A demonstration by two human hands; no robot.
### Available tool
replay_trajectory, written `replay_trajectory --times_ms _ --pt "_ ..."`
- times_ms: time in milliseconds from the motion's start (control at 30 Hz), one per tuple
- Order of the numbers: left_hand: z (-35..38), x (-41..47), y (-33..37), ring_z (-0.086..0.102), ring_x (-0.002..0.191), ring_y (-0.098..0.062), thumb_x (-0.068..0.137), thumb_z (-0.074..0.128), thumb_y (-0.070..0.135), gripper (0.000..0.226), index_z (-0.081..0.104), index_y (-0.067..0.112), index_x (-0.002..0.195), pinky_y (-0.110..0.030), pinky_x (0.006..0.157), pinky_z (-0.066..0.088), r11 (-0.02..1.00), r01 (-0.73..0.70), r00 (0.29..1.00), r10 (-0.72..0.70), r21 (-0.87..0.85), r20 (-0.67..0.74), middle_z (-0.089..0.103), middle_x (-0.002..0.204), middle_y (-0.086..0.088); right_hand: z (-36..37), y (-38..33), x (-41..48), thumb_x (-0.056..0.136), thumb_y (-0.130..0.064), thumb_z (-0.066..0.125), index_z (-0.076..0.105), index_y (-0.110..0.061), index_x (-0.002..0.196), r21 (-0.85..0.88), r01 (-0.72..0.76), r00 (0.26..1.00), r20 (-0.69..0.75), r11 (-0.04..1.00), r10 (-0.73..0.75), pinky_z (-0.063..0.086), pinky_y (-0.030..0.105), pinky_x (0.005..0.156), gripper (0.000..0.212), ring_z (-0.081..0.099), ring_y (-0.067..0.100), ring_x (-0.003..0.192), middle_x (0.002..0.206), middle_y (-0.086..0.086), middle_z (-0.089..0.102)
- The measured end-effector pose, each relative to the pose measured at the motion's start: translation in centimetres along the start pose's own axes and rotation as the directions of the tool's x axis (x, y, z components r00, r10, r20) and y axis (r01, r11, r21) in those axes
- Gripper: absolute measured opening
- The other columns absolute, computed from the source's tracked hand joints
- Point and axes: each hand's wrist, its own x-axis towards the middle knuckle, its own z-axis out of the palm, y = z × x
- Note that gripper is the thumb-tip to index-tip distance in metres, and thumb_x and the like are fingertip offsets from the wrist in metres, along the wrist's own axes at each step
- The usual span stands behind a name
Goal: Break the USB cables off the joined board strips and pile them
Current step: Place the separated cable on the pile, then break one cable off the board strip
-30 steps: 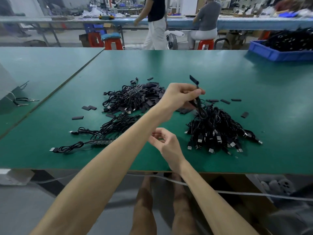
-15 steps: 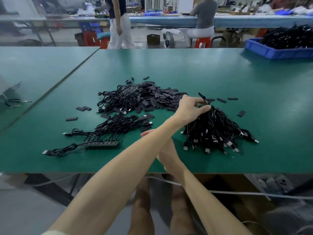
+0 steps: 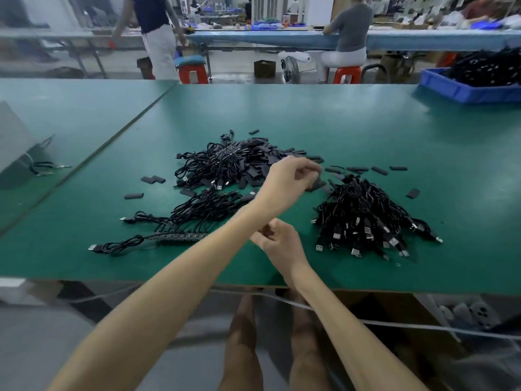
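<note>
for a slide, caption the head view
Left hand and right hand beside a black USB cable pile on a green table
</note>
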Motion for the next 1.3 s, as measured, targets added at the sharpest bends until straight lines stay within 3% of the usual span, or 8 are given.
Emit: replay_trajectory --times_ms 100,233,300,400,600,833,1000,1300 --pt "-4.6 -3.6 -2.5 0.062 0.08 -0.001 0.096 0.068 0.033 0.018 0.074 0.02 0.107 -0.015 0.076 0.046 0.963 0.0 0.995 -0.028 0.268 0.1 0.064 0.094 0.007 0.2 -0.1 0.0 0.091 -0.011 0.077 0.074 -0.023 0.086 0.068 0.019 1.0 -0.021 0.997 -0.018 0.052 0.02 0.074 0.013 0.067 0.006 0.076 0.08 -0.006 0.076" --pt "-9.7 -9.0 -6.3 0.049 0.112 -0.013 0.08 0.063 0.071 0.067 0.062 0.023 0.127 -0.03 0.096 0.042 0.82 0.038 0.95 -0.206 0.57 0.233 0.05 0.118 0.004 0.3 0.0 -0.3 0.089 -0.011 0.079 0.075 -0.012 0.098 0.049 0.073 0.997 -0.005 0.996 -0.073 0.056 0.025 0.08 0.01 0.069 0.009 0.084 0.091 0.001 0.077" --pt "-11.7 -11.0 -7.9 0.038 0.121 -0.014 0.071 0.073 0.071 0.078 0.057 0.026 0.133 -0.035 0.104 0.038 0.755 0.057 0.916 -0.3 0.653 0.267 0.044 0.127 0.004 0.4 -0.1 -0.4 0.088 -0.01 0.079 0.076 -0.014 0.097 0.009 0.095 0.995 0.012 0.995 -0.095 0.055 0.023 0.078 0.01 0.067 0.006 0.08 0.088 -0.003 0.077" --pt "-13.5 -12.8 -9.6 0.045 0.12 -0.016 0.08 0.082 0.043 0.048 0.066 0.028 0.123 -0.037 0.107 0.04 0.782 0.075 0.939 -0.264 0.619 0.22 0.048 0.125 0.007 0.5 -0.1 -0.4 0.088 -0.012 0.08 0.075 -0.017 0.096 -0.039 0.096 0.995 0.025 0.995 -0.095 0.054 0.021 0.077 0.011 0.065 0.004 0.078 0.086 -0.007 0.075" --pt "-12.7 -14.0 -9.5 0.062 0.082 -0.005 0.084 0.081 0.026 0.004 0.078 0.028 0.085 -0.033 0.079 0.052 0.879 0.134 0.991 -0.127 0.458 -0.046 0.067 0.089 0.014 0.5 -0.4 -0.9 0.09 -0.012 0.078 0.075 -0.015 0.098 -0.054 0.109 0.994 0.01 0.993 -0.109 0.055 0.022 0.078 0.01 0.064 0.001 0.08 0.091 -0.004 0.075" --pt "-8.9 -13.0 -7.5 0.063 0.075 0.003 0.082 0.082 0.032 0.006 0.077 0.03 0.086 -0.009 0.066 0.043 0.948 0.163 0.986 -0.163 0.274 -0.023 0.068 0.074 0.019 0.5 -0.2 -1.0 0.088 -0.018 0.08 0.075 -0.022 0.1 -0.105 0.158 0.986 0.066 0.982 -0.151 0.052 0.021 0.075 0.014 0.068 0.005 0.087 0.091 -0.009 0.075" --pt "-8.2 -12.9 -7.3 0.066 0.078 0.0 0.084 0.08 0.034 0.01 0.071 0.036 0.089 -0.018 0.074 0.051 0.949 0.184 0.981 -0.194 0.254 0.014 0.072 0.079 0.018 0.5 -0.1 -0.8 0.089 -0.017 0.079 0.075 -0.019 0.097 -0.157 0.156 0.986 0.088 0.975 -0.144 0.059 0.038 0.085 0.01 0.071 0.012 0.086 0.089 -0.007 0.076" --pt "-9.1 -13.2 -6.3 0.059 0.075 0.003 0.087 0.076 0.024 0.008 0.073 0.031 0.09 -0.017 0.07 0.045 0.918 0.213 0.971 -0.236 0.335 0.029 0.069 0.087 0.013 0.9 -0.6 -1.2 0.087 -0.02 0.079 0.067 -0.018 0.085 -0.292 0.187 0.982 0.088 0.938 -0.169 0.045 0.028 0.066 0.012 0.055 0.006 0.069 0.075 -0.011 0.064"
